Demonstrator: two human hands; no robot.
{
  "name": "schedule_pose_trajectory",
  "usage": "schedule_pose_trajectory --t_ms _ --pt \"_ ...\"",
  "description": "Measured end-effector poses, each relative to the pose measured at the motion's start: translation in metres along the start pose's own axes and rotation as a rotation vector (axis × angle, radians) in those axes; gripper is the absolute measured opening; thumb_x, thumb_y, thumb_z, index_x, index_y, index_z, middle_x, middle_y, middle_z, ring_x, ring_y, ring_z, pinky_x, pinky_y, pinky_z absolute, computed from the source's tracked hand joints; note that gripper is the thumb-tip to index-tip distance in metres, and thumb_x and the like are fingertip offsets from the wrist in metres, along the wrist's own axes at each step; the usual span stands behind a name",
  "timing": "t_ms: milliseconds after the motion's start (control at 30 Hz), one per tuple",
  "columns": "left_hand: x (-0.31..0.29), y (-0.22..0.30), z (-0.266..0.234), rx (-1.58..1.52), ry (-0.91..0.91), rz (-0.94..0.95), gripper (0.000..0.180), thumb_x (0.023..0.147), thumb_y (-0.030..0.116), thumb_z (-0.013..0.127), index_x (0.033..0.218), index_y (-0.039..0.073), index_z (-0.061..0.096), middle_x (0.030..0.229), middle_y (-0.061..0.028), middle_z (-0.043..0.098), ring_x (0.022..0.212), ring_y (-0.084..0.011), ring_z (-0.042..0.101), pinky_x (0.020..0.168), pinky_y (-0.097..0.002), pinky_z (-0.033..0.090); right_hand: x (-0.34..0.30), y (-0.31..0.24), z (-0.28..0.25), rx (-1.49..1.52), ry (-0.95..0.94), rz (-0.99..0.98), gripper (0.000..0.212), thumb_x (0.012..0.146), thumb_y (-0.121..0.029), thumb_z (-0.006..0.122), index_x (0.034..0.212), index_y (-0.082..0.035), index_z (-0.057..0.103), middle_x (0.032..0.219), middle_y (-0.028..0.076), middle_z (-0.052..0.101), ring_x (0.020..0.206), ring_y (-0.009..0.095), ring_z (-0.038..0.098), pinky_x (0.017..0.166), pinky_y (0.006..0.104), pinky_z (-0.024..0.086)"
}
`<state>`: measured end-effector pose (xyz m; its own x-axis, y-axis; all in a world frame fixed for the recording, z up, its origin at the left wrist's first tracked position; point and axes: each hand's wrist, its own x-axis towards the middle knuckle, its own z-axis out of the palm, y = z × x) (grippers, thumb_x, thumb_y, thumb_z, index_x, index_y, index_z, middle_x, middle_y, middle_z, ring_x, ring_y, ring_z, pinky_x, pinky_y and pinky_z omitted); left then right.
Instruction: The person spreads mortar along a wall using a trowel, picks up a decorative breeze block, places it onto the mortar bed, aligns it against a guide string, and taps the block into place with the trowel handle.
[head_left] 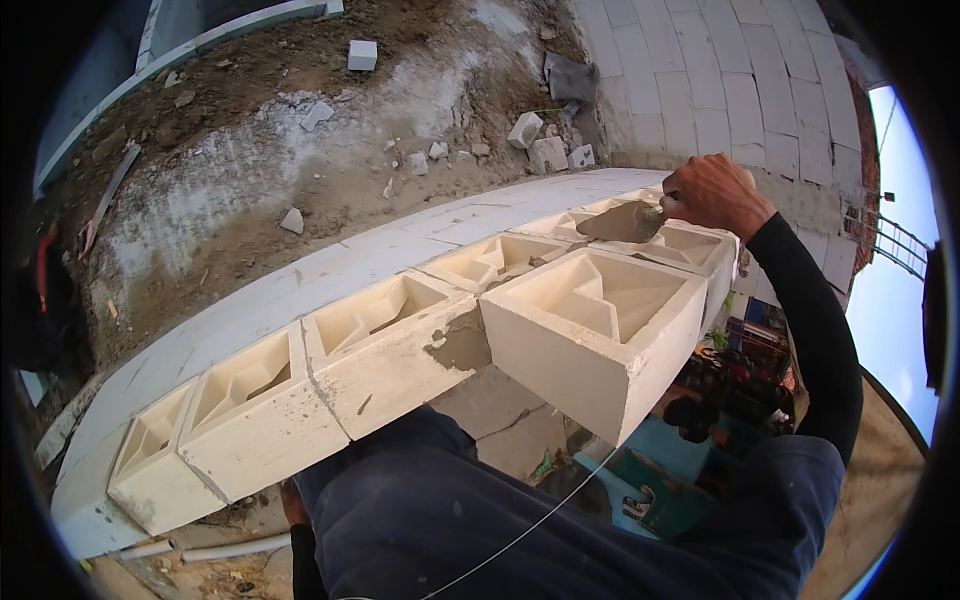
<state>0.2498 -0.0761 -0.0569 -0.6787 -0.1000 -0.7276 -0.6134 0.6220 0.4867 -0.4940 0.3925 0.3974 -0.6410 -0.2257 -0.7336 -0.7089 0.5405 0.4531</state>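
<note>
My right hand (718, 196) is closed around a trowel, whose mortar-coated blade (626, 222) is over the hollow blocks at the far right of the row. Just nearer than the blade, a cream ventilation block (575, 372) with a zigzag web inside juts out from the row toward me. Wet grey mortar (462, 343) is smeared on the face of the adjoining vent block (385, 375). My left hand (293, 503) hangs low at the left, mostly hidden by the wall and my body; its fingers do not show.
Flat pale blocks (270, 290) run along the row's far side. Beyond lie dirt and broken block pieces (525, 130). A block wall (700, 85) rises at the back right. A thin string (525, 528) crosses before my body, above a teal container (665, 490).
</note>
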Motion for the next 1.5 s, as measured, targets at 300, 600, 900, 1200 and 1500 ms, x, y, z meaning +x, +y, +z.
schedule_pose_trajectory --t_ms 300,600,900,1200,1500 --pt "0.007 -0.020 0.002 -0.277 -0.179 -0.288 0.051 0.106 0.030 0.045 0.140 -0.006 0.056 0.138 -0.0257 0.063 0.129 -0.0398 0.058 0.108 -0.0428 0.043 0.008 -0.015 0.003 0.026 -0.072 -0.056 0.026 0.081 -0.032 0.068 0.084 -0.009 0.079 0.063 0.016 0.065 0.061 0.035 0.065 0.063 0.0430 0.055" --pt "0.005 -0.008 -0.011 -0.096 -0.167 -0.220 0.041 0.104 0.026 0.047 0.130 0.000 0.064 0.120 -0.0266 0.069 0.112 -0.0395 0.065 0.096 -0.0462 0.048 0.027 -0.086 -0.046 0.247 0.000 -0.304 0.035 0.087 -0.040 0.070 0.105 -0.012 0.081 0.084 0.017 0.075 0.079 0.035 0.072 0.078 0.0432 0.058" --pt "-0.006 0.007 -0.013 -0.217 -0.108 -0.266 0.039 0.102 0.029 0.050 0.122 -0.001 0.067 0.116 -0.0234 0.069 0.107 -0.0379 0.064 0.089 -0.0470 0.048 0.007 0.007 -0.022 0.285 0.089 -0.142 0.041 0.106 -0.044 0.055 0.114 -0.008 0.075 0.105 0.012 0.073 0.107 0.028 0.066 0.104 0.0460 0.043" --pt "-0.002 -0.020 0.035 0.018 0.126 0.048 0.039 0.098 0.030 0.056 0.125 0.004 0.065 0.119 -0.0235 0.068 0.113 -0.0447 0.061 0.100 -0.0499 0.047 0.008 0.046 0.046 0.109 0.045 0.009 0.036 0.091 -0.032 0.061 0.114 -0.012 0.079 0.094 0.012 0.075 0.095 0.027 0.069 0.098 0.0495 0.043" --pt "0.013 0.009 -0.007 0.051 -0.143 -0.124 0.033 0.097 0.022 0.053 0.121 0.003 0.066 0.119 -0.0238 0.067 0.118 -0.0445 0.059 0.101 -0.0495 0.048 0.041 0.042 0.086 0.169 0.040 -0.045 0.033 0.084 -0.033 0.068 0.107 -0.013 0.081 0.073 0.010 0.072 0.079 0.028 0.070 0.092 0.0458 0.043"
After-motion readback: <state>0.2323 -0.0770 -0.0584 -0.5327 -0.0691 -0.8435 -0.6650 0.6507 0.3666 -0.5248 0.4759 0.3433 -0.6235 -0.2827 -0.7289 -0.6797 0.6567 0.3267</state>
